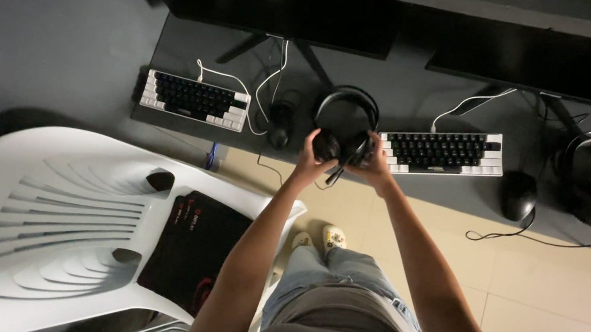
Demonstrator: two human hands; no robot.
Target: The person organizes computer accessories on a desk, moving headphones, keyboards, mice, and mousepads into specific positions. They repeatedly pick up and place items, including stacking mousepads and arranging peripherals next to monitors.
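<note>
From the head camera, the left hand point(312, 147) gripped one earcup of a black over-ear headset with a boom microphone point(344, 128), and the right hand point(375, 161) clasped the other earcup, holding it at the front edge of the dark grey tabletop point(406, 88). A black-and-white compact keyboard point(444, 152) sat just beside the right hand; a black mouse point(280, 124) lay left of the headset. A white plastic chair point(59, 221) carrying a black mouse pad point(193, 249) stood below
</note>
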